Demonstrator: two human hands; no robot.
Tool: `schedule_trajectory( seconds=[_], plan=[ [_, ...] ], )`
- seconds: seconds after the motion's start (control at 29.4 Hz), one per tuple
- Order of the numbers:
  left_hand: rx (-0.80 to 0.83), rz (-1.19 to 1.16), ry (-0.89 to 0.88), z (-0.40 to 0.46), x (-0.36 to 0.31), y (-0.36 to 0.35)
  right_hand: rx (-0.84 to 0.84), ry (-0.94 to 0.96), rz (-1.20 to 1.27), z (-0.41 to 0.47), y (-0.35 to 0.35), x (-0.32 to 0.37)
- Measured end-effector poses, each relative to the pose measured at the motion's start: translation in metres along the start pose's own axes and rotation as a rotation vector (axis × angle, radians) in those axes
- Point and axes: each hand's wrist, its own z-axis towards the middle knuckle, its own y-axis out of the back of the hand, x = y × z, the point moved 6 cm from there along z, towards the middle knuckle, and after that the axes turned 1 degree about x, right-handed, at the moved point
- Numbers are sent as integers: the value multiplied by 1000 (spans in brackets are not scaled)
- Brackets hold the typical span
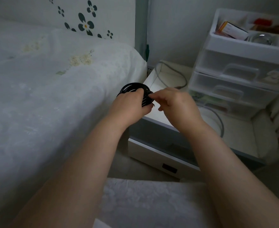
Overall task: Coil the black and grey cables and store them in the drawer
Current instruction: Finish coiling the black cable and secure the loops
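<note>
The black cable [132, 87] is wound into a small coil. My left hand [130, 104] grips that coil from below, above the left edge of the bedside table. My right hand [176, 104] pinches the cable's loose end at the coil's right side. The grey cable [171, 71] lies loose on the white bedside table [158, 86], curving behind my hands; another stretch of it loops at the right, past my right wrist. Below the tabletop, the drawer [153, 152] stands pulled out, its inside dark.
A bed with a white quilt [53, 96] fills the left side. A clear plastic drawer unit [237, 74] stands on the table at the right, with boxes in its top tray. A white cushion [143, 203] lies under my forearms.
</note>
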Motion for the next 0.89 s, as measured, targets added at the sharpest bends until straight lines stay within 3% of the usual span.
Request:
schedule_trajectory(
  seconds=[0.17, 0.34, 0.54, 0.65, 0.72, 0.89],
  plan=[
    [89, -20, 18, 1, -2, -3, -115, 100, -51, 1, 6, 4],
    [-24, 66, -22, -1, -9, 2, -134, 86, -130, 0, 8, 5],
    [-216, 185, 2, -6, -19, 7, -176, -28, -142, -1, 10, 2],
    [-280, 243, -7, -9, -25, 8, -134, -211, -101, -2, 6, -3],
    [-326, 290, -37, -10, -28, 7, -98, -405, 129, -3, 1, -14],
    [-341, 296, -115, -10, -39, 2, -25, -837, 1054, -16, -26, -27]
  ],
)
